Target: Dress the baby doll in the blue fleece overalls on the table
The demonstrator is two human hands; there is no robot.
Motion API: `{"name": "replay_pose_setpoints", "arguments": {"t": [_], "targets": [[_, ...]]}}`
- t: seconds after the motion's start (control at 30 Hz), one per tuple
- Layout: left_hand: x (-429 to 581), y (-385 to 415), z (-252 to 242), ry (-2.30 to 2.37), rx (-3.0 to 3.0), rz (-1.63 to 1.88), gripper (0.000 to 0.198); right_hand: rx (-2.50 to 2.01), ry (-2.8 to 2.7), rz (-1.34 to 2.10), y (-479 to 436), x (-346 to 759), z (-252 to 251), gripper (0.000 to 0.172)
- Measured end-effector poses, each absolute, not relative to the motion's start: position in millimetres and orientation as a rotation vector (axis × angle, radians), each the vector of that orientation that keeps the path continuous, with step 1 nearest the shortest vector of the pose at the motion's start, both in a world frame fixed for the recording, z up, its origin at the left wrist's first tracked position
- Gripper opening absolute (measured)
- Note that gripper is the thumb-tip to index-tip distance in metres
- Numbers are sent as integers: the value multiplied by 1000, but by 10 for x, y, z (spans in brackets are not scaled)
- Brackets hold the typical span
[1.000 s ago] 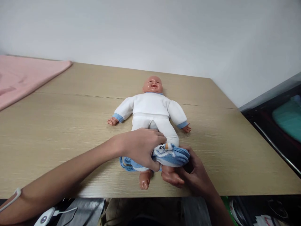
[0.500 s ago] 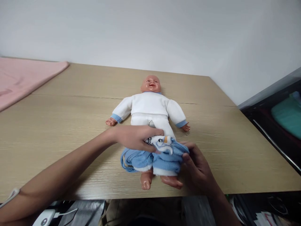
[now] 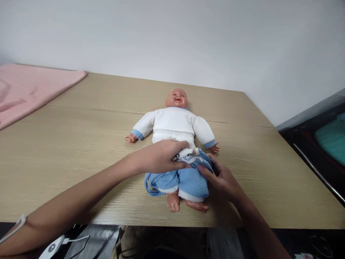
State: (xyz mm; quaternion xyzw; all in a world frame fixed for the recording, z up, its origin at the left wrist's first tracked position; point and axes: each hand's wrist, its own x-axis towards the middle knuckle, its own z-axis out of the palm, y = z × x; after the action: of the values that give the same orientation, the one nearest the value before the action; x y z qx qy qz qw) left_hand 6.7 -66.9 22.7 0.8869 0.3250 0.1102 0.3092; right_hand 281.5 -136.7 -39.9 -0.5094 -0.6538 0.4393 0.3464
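A baby doll in a white top with blue cuffs lies on its back, head away from me. Blue trousers with white hems and a cartoon face on the front are bunched around its lower legs, and its bare feet stick out below. Fingers of my left hand are closed on the waist part of the trousers, over the doll's thighs. On the other side, my right hand pinches the trousers' right edge, thumb on the front. The fingers behind the cloth are hidden.
The doll lies on a light wooden table with its front edge close to me and a wall behind. A pink cloth is spread at the far left. A dark object with a teal part stands at the right. A white device with a cable hangs below the edge.
Both hands have drawn the trousers a little further up the doll's legs. My right thumb has moved onto the front of the cloth. The view has shifted slightly.
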Motion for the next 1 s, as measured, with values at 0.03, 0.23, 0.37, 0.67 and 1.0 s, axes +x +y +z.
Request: {"name": "replay_pose_setpoints", "arguments": {"t": [0.03, 0.23, 0.37, 0.67, 1.0], "targets": [[40, -724, 231, 914, 2383, 341, 27, -1288, -1760, 1082, -1316, 2828, -372, 29], [-367, -1119, 138, 1185, 2434, 564, 34, -1227, -1879, 880, -1021, 2872, -341, 17], [-598, -1284, -25, 1134, 2266, 624, 27, -1198, -1960, 861, -907, 2827, -364, 14], [-530, -1103, -518, 1043, 1309, 916, 31, -1112, -1926, 747, -706, 2647, -424, 11], [-542, -971, -515, 1156, 1950, 1117, 16, -1024, -2011, 545, -641, 2577, -458, 15]]}}
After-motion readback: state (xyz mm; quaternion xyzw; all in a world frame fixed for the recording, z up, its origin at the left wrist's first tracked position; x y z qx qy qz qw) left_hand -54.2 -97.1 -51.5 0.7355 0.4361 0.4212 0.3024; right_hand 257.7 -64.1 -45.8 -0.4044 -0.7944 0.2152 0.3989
